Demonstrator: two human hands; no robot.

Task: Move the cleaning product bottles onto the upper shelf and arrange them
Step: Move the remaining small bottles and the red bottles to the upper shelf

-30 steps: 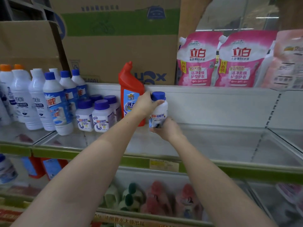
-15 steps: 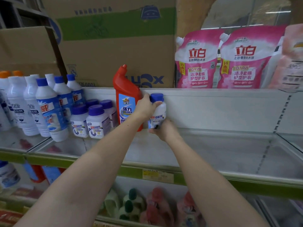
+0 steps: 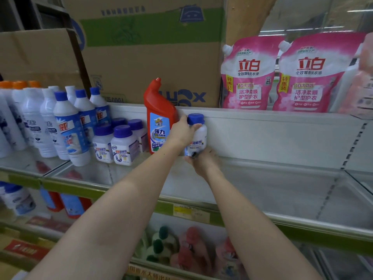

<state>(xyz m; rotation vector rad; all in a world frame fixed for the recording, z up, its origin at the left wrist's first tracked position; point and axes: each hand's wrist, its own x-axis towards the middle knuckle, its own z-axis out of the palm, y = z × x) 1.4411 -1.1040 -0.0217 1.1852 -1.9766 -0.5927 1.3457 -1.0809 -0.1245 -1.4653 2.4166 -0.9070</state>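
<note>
Both hands hold one small white plastic bottle with a blue screw cap [image 3: 196,136] at the back of the glass upper shelf [image 3: 282,190], close against the white back panel [image 3: 272,134]. The left hand [image 3: 182,131] wraps its fingers around the bottle's shoulder just under the cap, and the right hand [image 3: 202,163] cups and grips its base from below. Whether the base rests on the glass cannot be told, since the right hand hides it.

Just to the left, touching the left hand, a tall red plastic bottle with an angled neck and a blue label [image 3: 160,118] stands upright. Further left is a cluster of squat white bottles with purple caps [image 3: 123,144], and beyond them rows of tall white bottles with blue caps [image 3: 70,128]; a few at the far left have orange caps [image 3: 19,84]. All are closed, and their contents do not show.

Above the back panel stand a brown cardboard box with a green band [image 3: 145,57] and pink refill pouches with red lettering [image 3: 250,73], side by side. Through the glass, the lower shelf holds more bottles in pink, green, red and blue [image 3: 181,251], blurred.
</note>
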